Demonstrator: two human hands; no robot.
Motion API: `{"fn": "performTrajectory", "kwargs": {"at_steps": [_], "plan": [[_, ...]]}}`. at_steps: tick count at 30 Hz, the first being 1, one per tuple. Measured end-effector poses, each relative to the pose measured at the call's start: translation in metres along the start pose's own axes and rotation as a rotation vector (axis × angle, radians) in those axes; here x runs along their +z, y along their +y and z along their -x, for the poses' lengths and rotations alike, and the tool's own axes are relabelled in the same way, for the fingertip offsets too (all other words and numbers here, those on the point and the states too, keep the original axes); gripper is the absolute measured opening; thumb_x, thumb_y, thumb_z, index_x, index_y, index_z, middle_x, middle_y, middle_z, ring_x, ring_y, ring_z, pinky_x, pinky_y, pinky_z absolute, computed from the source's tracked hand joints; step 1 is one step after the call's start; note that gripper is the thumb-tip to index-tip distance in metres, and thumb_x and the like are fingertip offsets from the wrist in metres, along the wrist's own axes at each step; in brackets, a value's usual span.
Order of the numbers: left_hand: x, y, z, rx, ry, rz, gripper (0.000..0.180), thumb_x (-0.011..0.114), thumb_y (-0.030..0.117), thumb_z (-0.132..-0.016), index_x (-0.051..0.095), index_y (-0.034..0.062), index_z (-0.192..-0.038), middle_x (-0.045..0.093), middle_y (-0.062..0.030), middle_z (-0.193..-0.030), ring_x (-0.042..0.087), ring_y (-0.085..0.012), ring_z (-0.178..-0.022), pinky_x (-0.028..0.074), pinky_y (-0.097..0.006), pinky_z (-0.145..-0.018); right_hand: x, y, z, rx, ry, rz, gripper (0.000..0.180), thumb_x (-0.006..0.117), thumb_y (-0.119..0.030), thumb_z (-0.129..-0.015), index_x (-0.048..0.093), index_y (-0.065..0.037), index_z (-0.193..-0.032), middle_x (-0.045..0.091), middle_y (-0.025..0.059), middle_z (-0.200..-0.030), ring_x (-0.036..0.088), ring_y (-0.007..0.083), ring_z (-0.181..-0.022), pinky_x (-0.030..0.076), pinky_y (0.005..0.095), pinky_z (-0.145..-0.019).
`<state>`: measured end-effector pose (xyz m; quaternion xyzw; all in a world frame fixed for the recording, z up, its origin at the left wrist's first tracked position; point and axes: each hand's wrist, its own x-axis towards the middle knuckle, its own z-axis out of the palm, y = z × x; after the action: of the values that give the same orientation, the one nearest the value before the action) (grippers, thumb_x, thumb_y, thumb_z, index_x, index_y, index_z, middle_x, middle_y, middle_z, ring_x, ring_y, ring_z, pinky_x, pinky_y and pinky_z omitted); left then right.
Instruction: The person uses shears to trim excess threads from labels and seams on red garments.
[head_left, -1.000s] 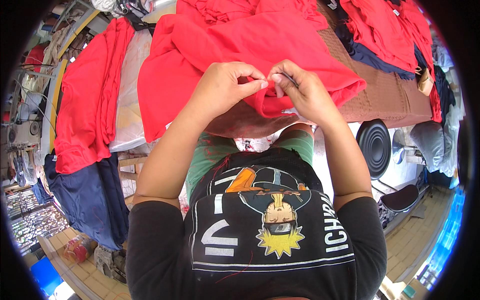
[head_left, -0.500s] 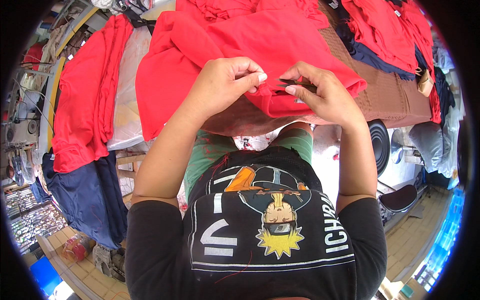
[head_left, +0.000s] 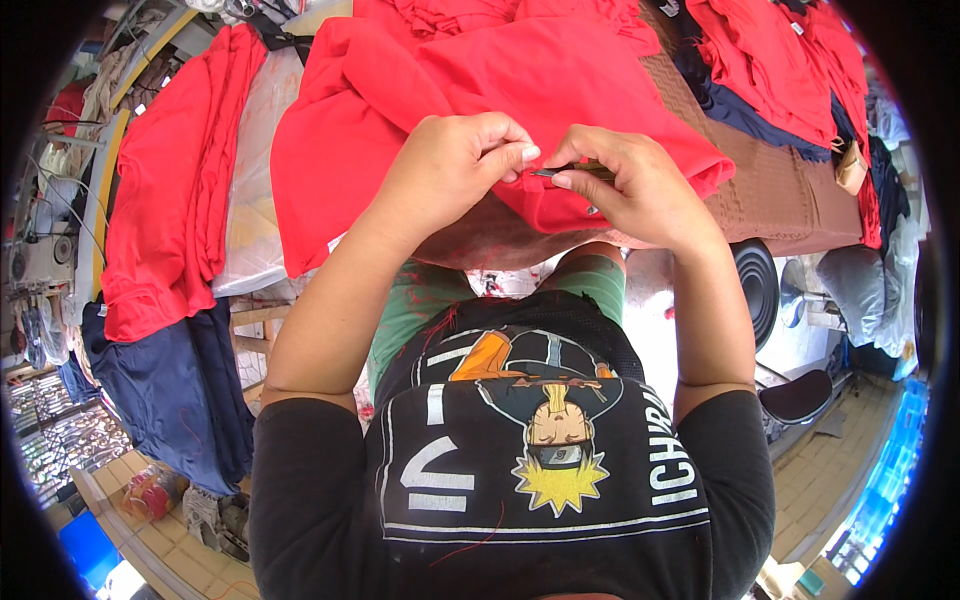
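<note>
A red garment [head_left: 540, 75] is spread over the near edge of the brown-covered table, its folds reaching toward my lap. My left hand [head_left: 455, 170] is closed in a pinch at the garment's near edge, thumb against forefinger. Any thread between those fingertips is too fine to make out. In my right hand [head_left: 640, 190] is a small pair of dark thread snips [head_left: 549, 172], gripped between thumb and fingers. Their blades are together and point left, just beside my left fingertips and over the red cloth.
Stacked red garments [head_left: 185, 170] lie at the left, above dark blue cloth [head_left: 175, 390]. More red clothing [head_left: 765, 75] is heaped at the far right of the brown table cover [head_left: 800, 190]. A black round-seated stool [head_left: 757, 295] stands at the lower right.
The snips' blades were apart and are now together. My right hand has shifted slightly left, bringing the tips closer to my left fingers. The left hand has barely moved.
</note>
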<state>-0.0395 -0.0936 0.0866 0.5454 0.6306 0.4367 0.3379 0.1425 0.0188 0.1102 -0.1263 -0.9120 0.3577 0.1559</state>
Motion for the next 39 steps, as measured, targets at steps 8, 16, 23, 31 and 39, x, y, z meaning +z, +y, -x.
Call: {"fn": "performTrajectory", "kwargs": {"at_steps": [8,16,23,31,39], "plan": [[0.002,-0.001,0.000,0.006,0.026,-0.062,0.015,0.065,0.015,-0.091,0.067,0.0007,-0.092,0.068,-0.0023,-0.076,0.063,-0.0062,-0.070,0.051,-0.023,-0.066,0.001,-0.001,-0.001,-0.013,0.013,0.161,0.016,0.068,-0.014,-0.081,0.062,-0.004,-0.091,0.067,0.0138,-0.081,0.064,0.0335,-0.077,0.049,0.0411,-0.066],[0.005,-0.002,-0.001,0.003,0.098,-0.089,0.016,0.066,0.017,-0.090,0.070,0.0026,-0.095,0.070,-0.0043,-0.079,0.064,-0.0078,-0.068,0.052,-0.023,-0.064,0.004,-0.005,-0.003,-0.006,0.032,0.244,0.018,0.070,-0.015,-0.081,0.061,-0.004,-0.092,0.067,0.0148,-0.081,0.065,0.0336,-0.076,0.050,0.0408,-0.065],[0.008,-0.001,0.000,0.027,0.132,-0.125,0.017,0.066,0.019,-0.089,0.069,0.0032,-0.096,0.070,-0.0044,-0.077,0.065,-0.0082,-0.066,0.051,-0.024,-0.063,0.005,-0.010,-0.003,0.003,0.030,0.196,0.015,0.067,-0.015,-0.082,0.061,-0.005,-0.091,0.067,0.0145,-0.078,0.066,0.0334,-0.076,0.050,0.0426,-0.065],[-0.057,0.039,0.026,0.562,-0.224,-0.283,0.029,0.058,0.026,-0.094,0.069,0.0045,-0.079,0.066,-0.0140,-0.109,0.059,-0.0219,-0.096,0.043,-0.036,-0.091,-0.015,-0.008,0.009,0.066,0.043,0.126,0.016,0.067,-0.007,-0.085,0.061,-0.001,-0.099,0.063,0.0063,-0.077,0.061,0.0141,-0.069,0.046,0.0277,-0.062],[-0.067,0.047,0.064,0.485,0.092,-0.107,0.009,0.057,0.013,-0.091,0.059,0.0048,-0.095,0.059,-0.0070,-0.098,0.055,-0.0155,-0.087,0.041,-0.029,-0.078,-0.001,0.015,0.019,0.124,0.045,-0.033,0.029,0.071,-0.006,-0.083,0.060,-0.003,-0.110,0.061,0.0050,-0.092,0.059,0.0097,-0.080,0.048,0.0246,-0.070]]}}
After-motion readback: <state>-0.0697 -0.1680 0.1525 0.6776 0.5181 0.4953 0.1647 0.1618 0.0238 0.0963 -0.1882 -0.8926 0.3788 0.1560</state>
